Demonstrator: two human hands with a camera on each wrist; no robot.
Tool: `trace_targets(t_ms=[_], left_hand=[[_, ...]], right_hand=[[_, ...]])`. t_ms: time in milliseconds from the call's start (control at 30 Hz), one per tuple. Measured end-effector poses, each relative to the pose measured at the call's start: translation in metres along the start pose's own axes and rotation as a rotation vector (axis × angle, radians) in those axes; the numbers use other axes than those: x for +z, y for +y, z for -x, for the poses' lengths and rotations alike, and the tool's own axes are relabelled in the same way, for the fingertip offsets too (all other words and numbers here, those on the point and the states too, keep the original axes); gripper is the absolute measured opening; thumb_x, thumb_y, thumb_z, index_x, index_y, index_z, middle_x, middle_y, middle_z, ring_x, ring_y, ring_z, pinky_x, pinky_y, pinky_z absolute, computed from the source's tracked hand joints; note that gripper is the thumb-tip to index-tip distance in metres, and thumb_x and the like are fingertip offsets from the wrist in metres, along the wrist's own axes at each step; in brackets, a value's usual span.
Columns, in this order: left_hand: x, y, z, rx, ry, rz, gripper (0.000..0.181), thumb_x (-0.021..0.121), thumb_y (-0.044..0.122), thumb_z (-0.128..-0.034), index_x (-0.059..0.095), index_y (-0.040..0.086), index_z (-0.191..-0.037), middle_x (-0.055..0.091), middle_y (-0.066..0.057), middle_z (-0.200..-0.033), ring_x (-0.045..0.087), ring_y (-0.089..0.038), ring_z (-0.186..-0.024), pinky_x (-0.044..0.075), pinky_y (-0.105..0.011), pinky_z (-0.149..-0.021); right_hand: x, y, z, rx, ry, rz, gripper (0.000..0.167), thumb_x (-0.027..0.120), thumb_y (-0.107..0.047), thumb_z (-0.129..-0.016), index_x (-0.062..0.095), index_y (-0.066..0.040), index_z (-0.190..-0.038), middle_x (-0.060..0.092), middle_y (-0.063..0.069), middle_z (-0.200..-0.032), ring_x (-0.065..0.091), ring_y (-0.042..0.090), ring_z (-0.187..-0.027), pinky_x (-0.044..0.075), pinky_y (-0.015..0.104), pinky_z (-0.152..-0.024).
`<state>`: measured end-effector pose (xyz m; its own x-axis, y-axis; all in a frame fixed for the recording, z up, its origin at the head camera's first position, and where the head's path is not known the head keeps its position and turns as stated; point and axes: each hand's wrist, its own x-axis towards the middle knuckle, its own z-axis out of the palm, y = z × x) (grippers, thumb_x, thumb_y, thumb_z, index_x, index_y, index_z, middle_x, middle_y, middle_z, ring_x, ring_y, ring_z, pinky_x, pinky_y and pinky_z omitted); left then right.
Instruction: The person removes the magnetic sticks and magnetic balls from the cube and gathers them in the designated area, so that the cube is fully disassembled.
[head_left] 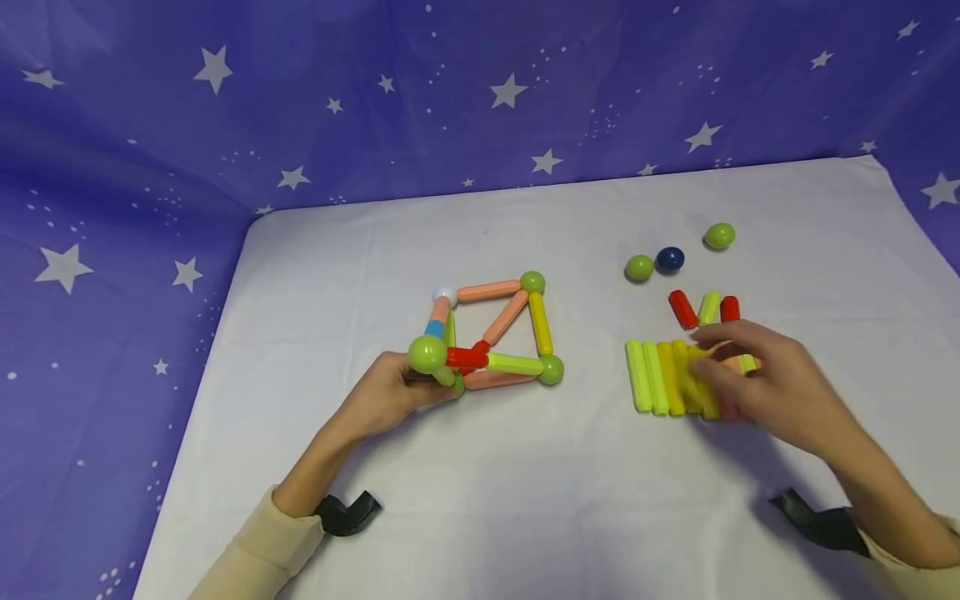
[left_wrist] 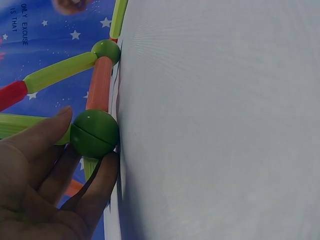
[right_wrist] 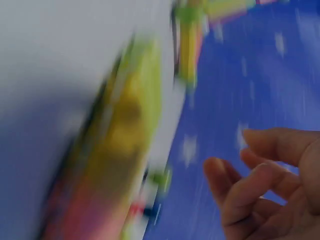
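1. Gripping stick-and-ball frame [head_left: 506, 317] with left hand [head_left: 386, 396], pinching a green corner ball [left_wrist: 95, 134]; held over white counter [head_left: 525, 483].
2. Holding nothing in right hand [head_left: 765, 387], with fingers loosely bent; hovering right of frame, above stick row [head_left: 672, 379], yellow and lime.
3. Lying right of frame: short sticks [head_left: 682, 309], two red, one lime.
4. Right of frame, farther back: two green balls [head_left: 640, 268], blue ball [head_left: 670, 260].

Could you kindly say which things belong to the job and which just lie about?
Likely in use:
- multicoloured rod-and-ball frame, held by the left hand
- row of coloured rods, near the right hand

Lying about, perhaps spares:
- two green balls, one navy ball
- short red and lime rods
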<state>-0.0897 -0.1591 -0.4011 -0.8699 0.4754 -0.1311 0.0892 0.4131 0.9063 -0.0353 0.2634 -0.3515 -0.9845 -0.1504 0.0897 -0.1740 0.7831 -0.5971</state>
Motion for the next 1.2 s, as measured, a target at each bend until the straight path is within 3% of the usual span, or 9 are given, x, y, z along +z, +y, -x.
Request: trace_targets(t_ms=[133, 267, 400, 733, 967, 1033, 1200], left_hand=[[-0.002, 0.000, 0.000, 0.010, 0.004, -0.005, 0.009, 0.082, 0.015, -0.0826, 0.077, 0.012, -0.090, 0.073, 0.002, -0.093, 0.066, -0.017, -0.093, 0.051, -0.034, -0.082], [-0.001, -0.001, -0.002, 0.028, -0.004, -0.002, 0.010, 0.081, 0.016, -0.0831, 0.077, 0.013, -0.092, 0.073, 0.003, -0.094, 0.066, -0.017, -0.093, 0.051, -0.033, -0.082], [0.000, 0.000, -0.002, 0.033, 0.001, -0.008, 0.013, 0.081, 0.018, -0.0831, 0.078, 0.013, -0.095, 0.073, 0.003, -0.094, 0.065, -0.017, -0.091, 0.051, -0.032, -0.080], [-0.001, 0.001, 0.000, 0.059, 0.002, 0.003, 0.018, 0.081, 0.015, -0.0829, 0.078, 0.012, -0.100, 0.074, 0.002, -0.100, 0.067, -0.016, -0.097, 0.052, -0.035, -0.085], [-0.002, 0.001, 0.000, 0.072, -0.008, 0.017, 0.015, 0.081, 0.012, -0.0831, 0.077, 0.011, -0.098, 0.074, 0.003, -0.100, 0.067, -0.015, -0.099, 0.052, -0.035, -0.088], [-0.001, 0.001, 0.000, 0.074, 0.004, 0.007, 0.015, 0.081, 0.013, -0.0825, 0.077, 0.012, -0.097, 0.074, 0.004, -0.098, 0.067, -0.014, -0.098, 0.052, -0.035, -0.088], [-0.001, 0.000, 0.000, 0.066, 0.012, -0.004, 0.015, 0.081, 0.014, -0.0826, 0.078, 0.013, -0.097, 0.074, 0.004, -0.096, 0.067, -0.014, -0.096, 0.052, -0.033, -0.086]], right_hand=[[0.035, -0.061, -0.027, -0.228, -0.076, -0.102, 0.026, 0.076, -0.005, -0.085, 0.070, -0.012, -0.110, 0.067, -0.003, -0.105, 0.062, 0.013, -0.088, 0.049, 0.024, -0.059], [0.062, -0.114, -0.051, -0.374, -0.165, -0.200, 0.023, 0.077, -0.010, -0.086, 0.071, -0.013, -0.109, 0.064, -0.005, -0.106, 0.060, 0.014, -0.092, 0.051, 0.028, -0.064], [0.079, -0.142, -0.069, -0.466, -0.225, -0.235, 0.024, 0.079, -0.015, -0.086, 0.071, -0.013, -0.108, 0.064, -0.006, -0.105, 0.058, 0.012, -0.094, 0.052, 0.034, -0.077], [0.095, -0.152, -0.087, -0.550, -0.270, -0.278, 0.030, 0.076, -0.005, -0.086, 0.070, -0.008, -0.115, 0.069, -0.006, -0.106, 0.062, 0.007, -0.095, 0.051, 0.029, -0.085], [0.098, -0.149, -0.090, -0.600, -0.228, -0.281, 0.027, 0.071, -0.003, -0.090, 0.070, -0.009, -0.116, 0.068, -0.004, -0.104, 0.060, 0.006, -0.092, 0.052, 0.033, -0.079], [0.097, -0.148, -0.091, -0.597, -0.208, -0.273, 0.027, 0.070, -0.003, -0.091, 0.069, -0.009, -0.117, 0.067, -0.004, -0.104, 0.059, 0.008, -0.100, 0.052, 0.033, -0.078], [0.093, -0.147, -0.093, -0.534, -0.159, -0.262, 0.027, 0.067, -0.003, -0.093, 0.068, -0.010, -0.119, 0.067, -0.004, -0.112, 0.059, 0.010, -0.099, 0.050, 0.031, -0.075]])
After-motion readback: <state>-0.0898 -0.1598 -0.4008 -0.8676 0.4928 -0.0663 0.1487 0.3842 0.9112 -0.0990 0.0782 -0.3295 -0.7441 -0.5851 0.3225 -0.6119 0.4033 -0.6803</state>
